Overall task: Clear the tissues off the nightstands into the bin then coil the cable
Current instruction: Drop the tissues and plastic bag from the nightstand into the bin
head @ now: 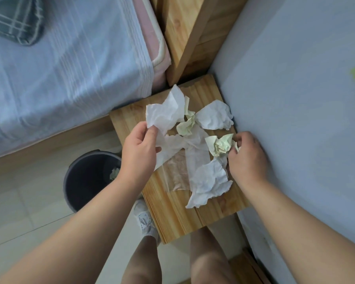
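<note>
Pinching tissue (164, 113) L hand (138, 152), wad (220, 145) R hand (248, 158)

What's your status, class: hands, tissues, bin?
Left hand pinches white tissue. Right hand grips green wad. Other tissues litter nightstand. Bin beside it, nothing in the way.
</note>
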